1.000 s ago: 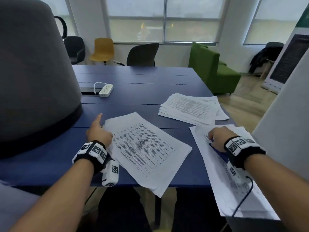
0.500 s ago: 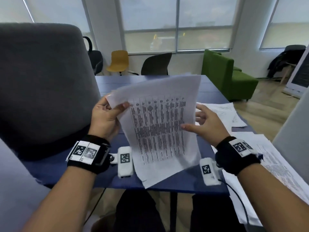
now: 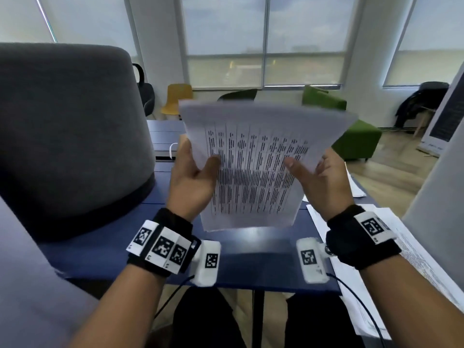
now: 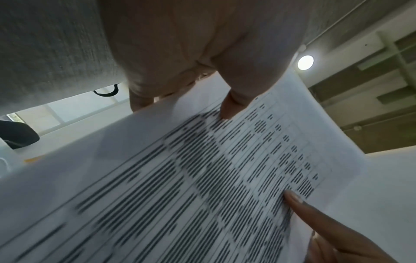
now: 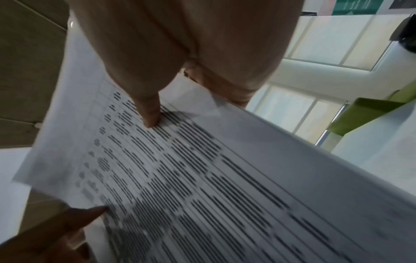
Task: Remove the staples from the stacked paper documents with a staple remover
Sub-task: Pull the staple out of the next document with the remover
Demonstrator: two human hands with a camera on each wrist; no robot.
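Observation:
A stack of printed table sheets [image 3: 253, 172] is held upright above the blue table [image 3: 251, 259], its print facing me. My left hand [image 3: 193, 169] grips its left edge, thumb on the front and fingers behind. My right hand [image 3: 313, 172] grips the right edge the same way. The left wrist view shows the paper stack [image 4: 202, 178] with my left thumb [image 4: 231, 105] pressed on it. The right wrist view shows the paper stack [image 5: 202, 178] under my right thumb [image 5: 148, 113]. No staple or staple remover is visible.
More loose printed sheets [image 3: 406, 259] lie on the table's right side. A large grey upholstered seat back [image 3: 62, 134] rises at the left. Beyond the table stand a green sofa [image 3: 351, 131], a yellow chair [image 3: 175, 96] and windows.
A second ago the stack lay flat on the table with both hands resting near papers. Both hands have since lifted it upright, and my right hand now grips its right edge.

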